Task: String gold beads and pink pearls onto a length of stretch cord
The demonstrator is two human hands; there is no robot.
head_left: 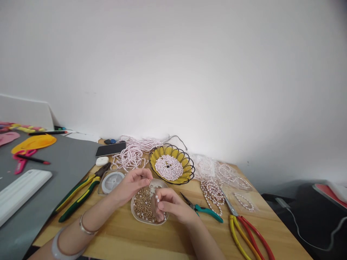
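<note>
My left hand (132,185) hovers over the far left rim of a clear round dish (136,213) full of small gold beads, its fingertips pinched together on something too small to name. My right hand (169,206) is curled over the dish's right side, fingers pressed together on a few pale pearl beads. Just behind the hands stands a black wire bowl (189,162) with a yellow lining, holding a heap of pale pink pearls. My left wrist wears two bangles.
On the wooden table (130,238) lie green-and-yellow pliers (78,195), a spool of clear cord (112,181), teal-handled pliers (206,211), red-and-yellow pliers (244,231), pearl strands (132,153), a phone (110,148). A grey mat (54,173) with tools lies left.
</note>
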